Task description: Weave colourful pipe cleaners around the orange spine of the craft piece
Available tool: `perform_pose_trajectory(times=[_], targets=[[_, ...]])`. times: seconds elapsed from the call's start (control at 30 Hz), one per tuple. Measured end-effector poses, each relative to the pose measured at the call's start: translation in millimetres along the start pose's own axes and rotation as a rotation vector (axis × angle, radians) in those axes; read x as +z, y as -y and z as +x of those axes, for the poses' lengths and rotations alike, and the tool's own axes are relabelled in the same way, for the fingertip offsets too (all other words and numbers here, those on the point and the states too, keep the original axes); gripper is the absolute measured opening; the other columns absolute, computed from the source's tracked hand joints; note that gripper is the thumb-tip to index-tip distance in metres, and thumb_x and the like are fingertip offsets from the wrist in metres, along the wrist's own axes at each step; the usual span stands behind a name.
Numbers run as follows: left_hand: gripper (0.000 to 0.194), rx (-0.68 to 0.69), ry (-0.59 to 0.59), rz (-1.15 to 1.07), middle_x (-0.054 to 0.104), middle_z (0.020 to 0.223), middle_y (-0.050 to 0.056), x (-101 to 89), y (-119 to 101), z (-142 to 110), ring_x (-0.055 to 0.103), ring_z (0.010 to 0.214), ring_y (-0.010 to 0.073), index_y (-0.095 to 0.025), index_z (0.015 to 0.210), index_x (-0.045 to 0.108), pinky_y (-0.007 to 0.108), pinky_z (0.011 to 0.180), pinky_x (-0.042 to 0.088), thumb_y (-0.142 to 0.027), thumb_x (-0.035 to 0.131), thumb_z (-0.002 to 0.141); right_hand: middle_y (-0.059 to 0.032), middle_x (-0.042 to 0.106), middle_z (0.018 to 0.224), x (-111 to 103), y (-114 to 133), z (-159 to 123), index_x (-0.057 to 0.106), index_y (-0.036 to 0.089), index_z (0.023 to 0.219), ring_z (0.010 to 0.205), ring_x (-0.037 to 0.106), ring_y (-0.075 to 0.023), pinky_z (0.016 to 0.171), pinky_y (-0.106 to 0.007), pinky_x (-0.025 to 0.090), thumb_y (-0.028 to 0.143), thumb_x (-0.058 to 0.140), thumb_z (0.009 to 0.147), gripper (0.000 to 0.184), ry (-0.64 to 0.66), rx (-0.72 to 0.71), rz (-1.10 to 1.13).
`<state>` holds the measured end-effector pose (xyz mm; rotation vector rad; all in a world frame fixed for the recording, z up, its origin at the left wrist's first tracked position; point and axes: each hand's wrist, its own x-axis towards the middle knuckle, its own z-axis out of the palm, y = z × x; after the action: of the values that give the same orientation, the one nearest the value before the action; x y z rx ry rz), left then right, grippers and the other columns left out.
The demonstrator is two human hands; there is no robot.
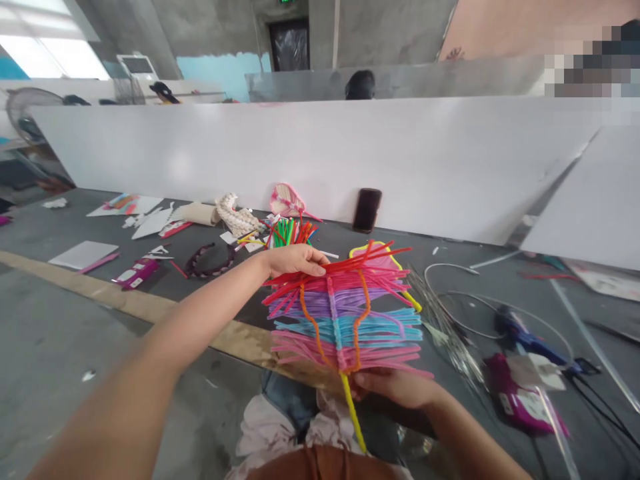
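Note:
Between my hands is a pipe-cleaner craft [336, 320], with bands of red, pink, purple and blue stems lying crosswise. A central spine runs down it, ending in a yellow pipe-cleaner stalk [353, 410] that hangs toward my lap. Two wavy orange strands flank the spine. My left hand [300, 260] pinches the red stems at the upper left edge. Down at the lower edge, near the top of the stalk, my right hand [395, 388] grips the craft, its fingertips partly hidden behind it. A yellow-edged pink piece [379, 257] shows behind the red stems.
A phone [367, 210] leans against the white partition [310, 147]. Bundled coloured pipe cleaners [293, 232], a braided headband [210, 260] and a magenta box [136, 273] lie leftward. Toward the right are loose wires [445, 327], a blue glue gun [533, 343] with a cord, and another magenta box [520, 400].

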<state>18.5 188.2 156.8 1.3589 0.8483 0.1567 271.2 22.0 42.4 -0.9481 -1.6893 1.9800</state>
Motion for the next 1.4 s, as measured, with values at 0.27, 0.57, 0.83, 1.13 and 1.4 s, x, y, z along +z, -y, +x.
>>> perform_pose_trajectory(times=[0.27, 0.57, 0.83, 1.13, 1.4], targets=[[0.036, -0.198, 0.002, 0.112, 0.070, 0.062, 0.001, 4.7, 74, 52, 0.063, 0.057, 0.0169, -0.017, 0.080, 0.072, 0.029, 0.065, 0.049, -0.041, 0.083, 0.055, -0.0090, 0.073, 0.082, -109, -9, -51, 0.070, 0.019, 0.094, 0.070, 0.068, -0.0211, 0.068, -0.038, 0.057, 0.055, 0.062, 0.077, 0.041, -0.837, 0.002, -0.287], [0.018, -0.093, -0.165, 0.518, 0.072, 0.075, 0.004, 5.9, 64, 72, 0.066, 0.077, 0.0229, -0.017, 0.078, 0.073, 0.029, 0.076, 0.047, -0.029, 0.077, 0.065, -0.0109, 0.064, 0.127, -36, 53, 24, 0.059, 0.017, 0.129, 0.119, 0.058, -0.0224, 0.102, -0.039, 0.046, 0.014, 0.035, 0.092, 0.045, -0.547, -0.332, -1.102], [0.039, 0.281, -0.555, 0.996, 0.046, 0.145, 0.020, 71.4, 90, 12, 0.027, 0.144, 0.0312, -0.012, 0.128, 0.057, 0.053, 0.117, 0.011, -0.029, 0.048, 0.094, -0.0186, 0.040, 0.150, -35, 26, 74, 0.043, 0.011, 0.144, 0.143, 0.027, -0.0342, 0.114, -0.066, 0.008, 0.046, 0.045, 0.095, 0.061, -0.361, -0.092, -1.466], [0.083, 0.108, -0.537, 1.319, 0.026, 0.155, 0.023, 86.1, 142, 11, 0.019, 0.146, 0.0359, -0.003, 0.146, 0.034, 0.060, 0.117, 0.003, -0.065, 0.037, 0.091, -0.0164, 0.031, 0.155, -39, -2, 74, 0.030, 0.010, 0.150, 0.146, 0.020, -0.0350, 0.112, -0.068, 0.011, 0.059, 0.037, 0.094, 0.074, -0.360, 0.000, -1.477], [0.087, 0.034, -0.531, 1.401, 0.025, 0.157, 0.020, 90.2, 142, 10, 0.016, 0.147, 0.0372, -0.007, 0.149, 0.031, 0.060, 0.117, 0.006, -0.070, 0.032, 0.090, -0.0130, 0.030, 0.156, -40, -7, 72, 0.032, 0.011, 0.149, 0.147, 0.017, -0.0313, 0.115, -0.062, 0.007, 0.061, 0.031, 0.094, 0.075, -0.368, -0.007, -1.494]])
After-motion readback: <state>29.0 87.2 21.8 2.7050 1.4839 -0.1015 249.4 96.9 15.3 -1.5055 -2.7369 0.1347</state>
